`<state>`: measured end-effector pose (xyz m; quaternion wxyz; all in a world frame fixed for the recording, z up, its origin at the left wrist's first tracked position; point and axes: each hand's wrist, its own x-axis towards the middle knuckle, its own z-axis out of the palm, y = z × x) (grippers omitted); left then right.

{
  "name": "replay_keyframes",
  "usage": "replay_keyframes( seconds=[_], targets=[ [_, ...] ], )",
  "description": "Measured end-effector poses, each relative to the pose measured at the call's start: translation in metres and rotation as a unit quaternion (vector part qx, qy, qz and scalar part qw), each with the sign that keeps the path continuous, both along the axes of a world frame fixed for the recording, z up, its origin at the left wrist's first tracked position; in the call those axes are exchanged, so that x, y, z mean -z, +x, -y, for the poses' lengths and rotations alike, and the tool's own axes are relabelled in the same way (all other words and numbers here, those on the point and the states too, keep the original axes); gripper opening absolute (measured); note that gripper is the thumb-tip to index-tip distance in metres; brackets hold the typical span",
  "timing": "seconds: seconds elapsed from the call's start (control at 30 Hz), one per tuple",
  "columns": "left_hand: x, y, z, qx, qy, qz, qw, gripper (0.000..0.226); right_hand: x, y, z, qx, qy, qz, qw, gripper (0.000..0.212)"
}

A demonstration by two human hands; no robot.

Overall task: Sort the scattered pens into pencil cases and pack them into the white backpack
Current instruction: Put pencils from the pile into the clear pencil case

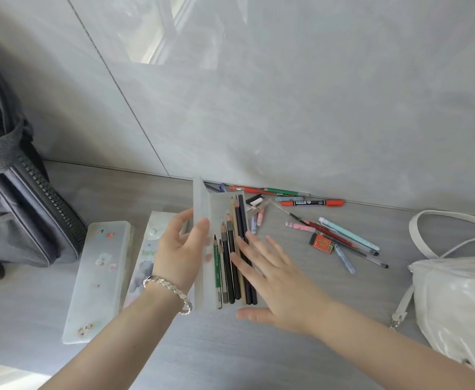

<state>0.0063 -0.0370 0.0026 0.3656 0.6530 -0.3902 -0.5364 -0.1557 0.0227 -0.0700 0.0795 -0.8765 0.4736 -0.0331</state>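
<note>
Grey table (230, 356) by wall | left hand (178, 254) grips lid of open pencil case (215, 277) | right hand (275, 280) flat, empty, on pencils (232, 266) | press pencils level before closing | white backpack (455, 299) right.

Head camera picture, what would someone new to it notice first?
Dead centre, an open translucent pencil case full of pencils, its lid held up by the left hand while the right hand lies flat on them. Behind it, loose pens scatter along the wall, with the white backpack at far right.
</note>
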Motion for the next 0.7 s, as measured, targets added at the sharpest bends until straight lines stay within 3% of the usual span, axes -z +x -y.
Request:
replay_keyframes(
  seconds=[0.17,0.27,0.37,0.5,0.6,0.7],
  targets=[
    [0.008,0.001,0.0,0.018,0.009,0.026,0.999,0.03,-0.006,-0.004,0.009,0.014,0.02,0.218,0.976,0.051],
    [0.011,0.005,0.002,0.022,0.01,0.038,0.999,0.026,-0.004,-0.014,0.017,0.098,-0.003,0.254,0.962,0.038],
    [0.016,0.01,0.007,0.028,0.016,0.053,0.998,0.02,0.008,-0.035,0.036,0.253,0.002,0.212,0.944,0.02],
    [0.015,0.014,0.011,0.035,0.019,0.062,0.997,0.017,0.026,-0.076,0.068,0.405,0.097,0.018,0.909,0.02],
    [0.014,0.015,0.012,0.036,0.018,0.069,0.997,0.018,0.037,-0.09,0.078,0.413,0.189,-0.072,0.888,0.021],
    [0.013,0.016,0.014,0.04,0.02,0.076,0.996,0.019,0.042,-0.093,0.081,0.361,0.183,-0.114,0.907,0.019]
  ],
)
